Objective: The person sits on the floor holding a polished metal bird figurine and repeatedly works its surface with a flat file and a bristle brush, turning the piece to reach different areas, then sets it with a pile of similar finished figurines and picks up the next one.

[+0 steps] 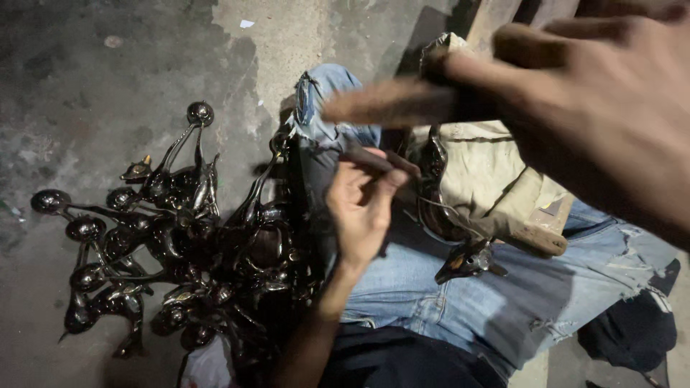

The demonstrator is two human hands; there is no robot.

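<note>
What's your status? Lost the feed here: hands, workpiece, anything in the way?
Left hand pinching thin dark tool. Right hand raised, blurred, open. Dark metal casting on lap. Casting pile beside left arm.

Head camera looks steeply down, close over the lap.

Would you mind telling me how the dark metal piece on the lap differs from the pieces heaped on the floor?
The lap piece lies alone on the jeans; the floor pieces are many, tangled in a heap. The lap piece sits beside a tan cloth, the heap on bare concrete. Round knobbed ends show in the heap; none is plain on the lap piece. Both look dark and glossy.
</note>
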